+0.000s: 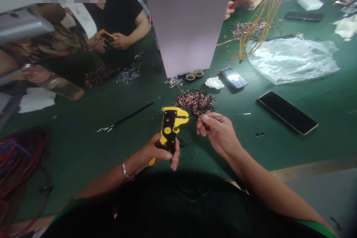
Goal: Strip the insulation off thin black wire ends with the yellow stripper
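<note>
Yellow-and-black pistol-shaped wire stripper (168,123): here it is, held over the green table (290,148) toward the near edge, mouth facing right.
Left hand (156,150): wrapped round the stripper's handles; how hard it squeezes, I cannot tell.
Right hand (220,130): apart from the left, thumb and fingertips pinched on a thin dark wire (234,115).
Stripper's mouth: the wire runs right up to it; whether it is gripped inside is too fine to see.
Good feeding: I'd say wire straight and square to the mouth, fingertips well clear, tool steady, squeeze even, so no strand gets nicked.
Wire's looks: slender, nearly straight, pointing toward the table's right edge with a small silvery tip.
Stripper's looks: bright yellow nose, black body, round yellow disc mid-frame.
Beyond the nose: a loose heap of copper-coloured and black scraps (195,100).
Left of the tool: a slim bundle of black wires (131,114), silver-tipped, lying slantwise.
</note>
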Demonstrator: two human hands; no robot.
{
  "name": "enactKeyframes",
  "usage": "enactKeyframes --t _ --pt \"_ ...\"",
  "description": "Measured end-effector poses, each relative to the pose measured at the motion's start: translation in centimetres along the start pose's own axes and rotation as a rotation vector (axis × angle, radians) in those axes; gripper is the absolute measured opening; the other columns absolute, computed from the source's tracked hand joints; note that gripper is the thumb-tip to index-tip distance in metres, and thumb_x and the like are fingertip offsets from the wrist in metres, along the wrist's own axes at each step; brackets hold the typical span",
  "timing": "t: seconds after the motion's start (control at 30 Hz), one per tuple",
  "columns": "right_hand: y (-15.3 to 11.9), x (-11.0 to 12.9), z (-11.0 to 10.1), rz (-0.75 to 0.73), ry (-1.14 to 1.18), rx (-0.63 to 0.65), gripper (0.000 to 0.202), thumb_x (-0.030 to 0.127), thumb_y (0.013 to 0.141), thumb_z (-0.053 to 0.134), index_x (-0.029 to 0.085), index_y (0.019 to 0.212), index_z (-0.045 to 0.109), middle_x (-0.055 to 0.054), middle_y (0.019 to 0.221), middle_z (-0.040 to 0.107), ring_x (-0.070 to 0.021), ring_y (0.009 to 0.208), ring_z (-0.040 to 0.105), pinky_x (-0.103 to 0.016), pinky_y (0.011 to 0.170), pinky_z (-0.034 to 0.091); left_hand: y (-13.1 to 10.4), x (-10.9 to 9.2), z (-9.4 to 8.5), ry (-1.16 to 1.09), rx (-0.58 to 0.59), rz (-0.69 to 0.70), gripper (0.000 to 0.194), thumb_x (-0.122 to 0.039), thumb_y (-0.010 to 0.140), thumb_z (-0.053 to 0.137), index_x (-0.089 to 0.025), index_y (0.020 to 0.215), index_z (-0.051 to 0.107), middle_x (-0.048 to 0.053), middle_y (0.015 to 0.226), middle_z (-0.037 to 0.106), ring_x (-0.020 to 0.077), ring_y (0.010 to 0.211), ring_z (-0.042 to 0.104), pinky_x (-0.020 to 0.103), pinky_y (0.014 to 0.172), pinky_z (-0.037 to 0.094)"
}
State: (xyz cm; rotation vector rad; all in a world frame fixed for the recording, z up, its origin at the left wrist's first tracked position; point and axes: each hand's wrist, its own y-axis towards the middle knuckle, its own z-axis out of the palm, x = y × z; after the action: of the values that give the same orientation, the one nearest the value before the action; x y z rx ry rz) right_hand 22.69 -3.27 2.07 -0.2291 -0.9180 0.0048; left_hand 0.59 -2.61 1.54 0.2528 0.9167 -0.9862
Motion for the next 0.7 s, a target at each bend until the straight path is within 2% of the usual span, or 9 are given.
enactKeyframes --t 0.7 --pt "0.6 0.1 -0.5 0.064 0.03 -0.004 0.016 0.026 0.068 0.081 0.019 0.059 0.07 0.001 0.056 0.067 -0.0096 0.041 0.052 -0.027 0.05 0.051 -0.5 1.0 0.5 0.061 -0.102 -0.008 0.02 -0.019 0.074 0.078 -0.012 0.082 0.06 -0.002 0.057 0.059 0.0119 0.046 0.057 0.028 0.048 0.054"
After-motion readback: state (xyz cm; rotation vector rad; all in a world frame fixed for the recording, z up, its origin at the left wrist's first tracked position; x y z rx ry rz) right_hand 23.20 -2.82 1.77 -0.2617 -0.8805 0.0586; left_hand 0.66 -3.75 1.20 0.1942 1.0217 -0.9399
